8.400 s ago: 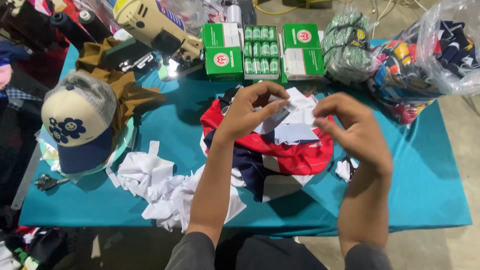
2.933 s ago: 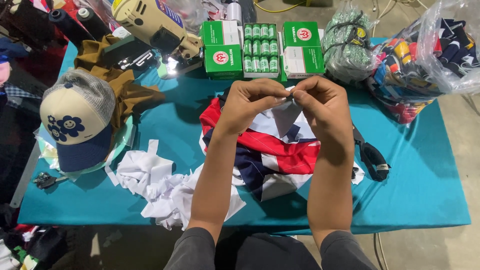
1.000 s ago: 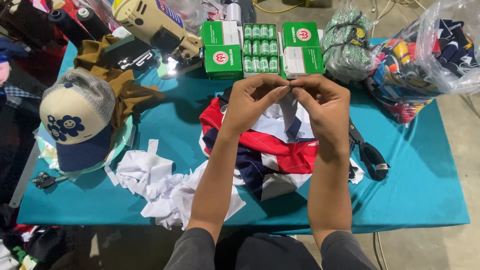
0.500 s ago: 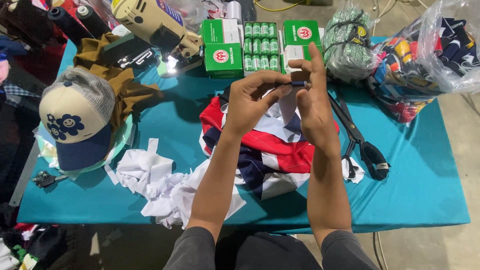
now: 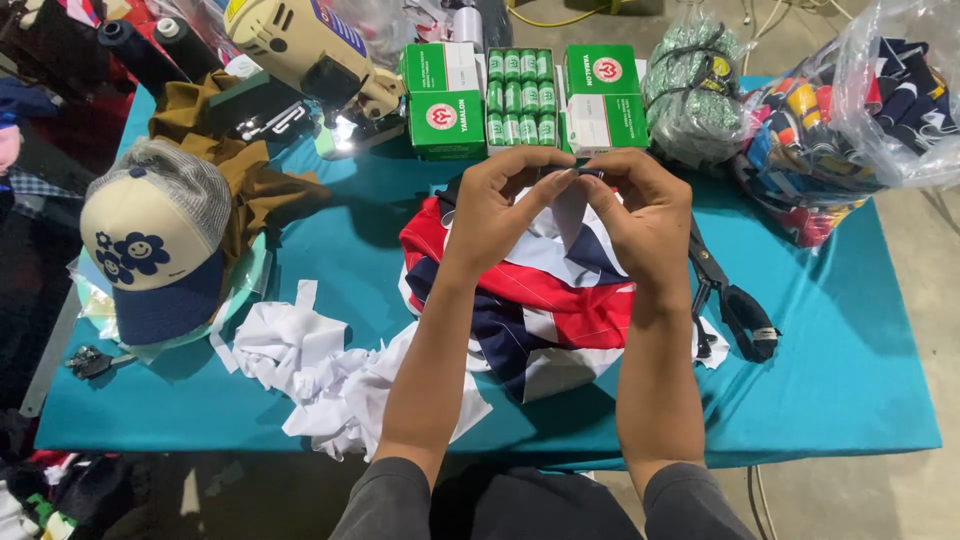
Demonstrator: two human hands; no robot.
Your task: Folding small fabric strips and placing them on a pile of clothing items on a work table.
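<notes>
— Head view first: where are the hands?

— Both are raised over the middle of the teal table [image 5: 820, 380]. The left hand [image 5: 497, 205] and right hand [image 5: 640, 215] meet fingertip to fingertip, pinched together on the top edge of the red, white and navy fabric [image 5: 560, 300], which hangs from that pinch down onto the heap on the table. What exactly sits between the fingertips may be a small dark bit of cloth or thread; it is too small to tell.

— What crowds them?

— Behind the fingers, along the far edge, stand green boxes [image 5: 445, 95] and a tray of green thread spools [image 5: 520, 95]. Black scissors [image 5: 735, 300] lie just right of the right wrist, partly under the fabric's edge. White scraps [image 5: 320, 365] pile up left of the left forearm.

— Any open room?

— Bare teal cloth shows between the scraps and the fabric's far left side, and at the right front corner. A cap [image 5: 150, 250] sits at the left edge, a clear bag of coloured cloth [image 5: 880, 100] at the far right corner.
</notes>
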